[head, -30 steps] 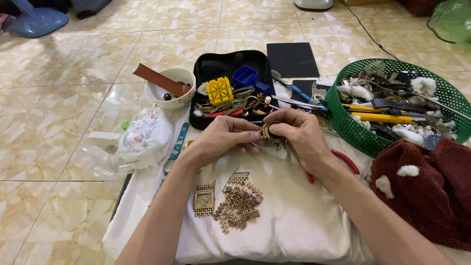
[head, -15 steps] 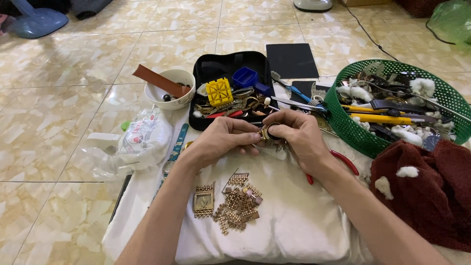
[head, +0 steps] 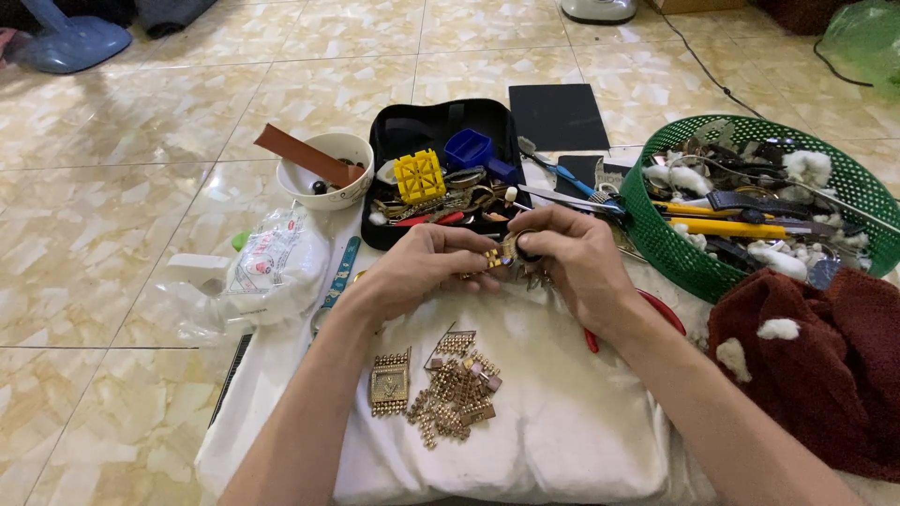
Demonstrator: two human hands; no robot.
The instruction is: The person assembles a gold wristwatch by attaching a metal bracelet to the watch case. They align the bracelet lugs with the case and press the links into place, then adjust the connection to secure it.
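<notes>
My left hand (head: 420, 269) and my right hand (head: 574, 264) meet over a white cloth (head: 562, 422), both pinching a small gold watch piece (head: 500, 255) between the fingertips. On the cloth below the hands lie a gold watch with a square face (head: 390, 382) and a heap of gold bracelet links (head: 457, 388). Just beyond the hands sits an open black tool case (head: 441, 126) holding a yellow plastic block (head: 419, 176), a blue holder (head: 468, 148) and small tools.
A green mesh basket (head: 656, 234) of tools and watch parts stands at right, with a dark red fuzzy cloth (head: 816, 365) in front of it. A white bowl (head: 328, 173) with a brown strap and a crumpled plastic bag (head: 272, 267) lie left. Red-handled pliers (head: 661, 314) poke out beside my right wrist.
Both hands stay together on the small gold piece. The fingers have only shifted slightly.
</notes>
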